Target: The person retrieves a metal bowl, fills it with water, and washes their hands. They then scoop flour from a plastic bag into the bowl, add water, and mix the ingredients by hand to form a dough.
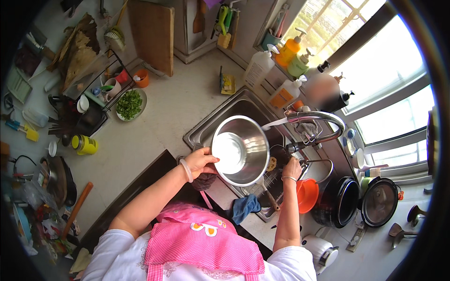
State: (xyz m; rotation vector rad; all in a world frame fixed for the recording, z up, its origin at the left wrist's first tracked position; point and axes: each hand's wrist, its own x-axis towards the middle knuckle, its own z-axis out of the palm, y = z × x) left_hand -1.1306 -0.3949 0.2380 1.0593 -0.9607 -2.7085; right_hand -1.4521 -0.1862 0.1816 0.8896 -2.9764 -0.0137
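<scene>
My left hand [203, 161] is closed on the near left rim of a round stainless steel pot [255, 154], tilted so that its inside shows. Bright glare covers the pot's bottom, so I cannot tell if it holds water. The pot is over the double sink [206, 126], and the pale spout end of the curved tap [323, 114] reaches to its far right rim. My right hand [291, 169] is closed low at the sink's right side, beside a dark round item [280, 156]; what its fingers grip is unclear. A wooden-handled tool [268, 194] lies in the right basin.
An orange-red basin [307, 195] and a black cooker pot [337, 201] stand to the right. Pump bottles [258, 68] line the window side. A blue cloth [245, 207] hangs at the sink's front edge. Chopped greens fill a plate [142, 110] on the left counter.
</scene>
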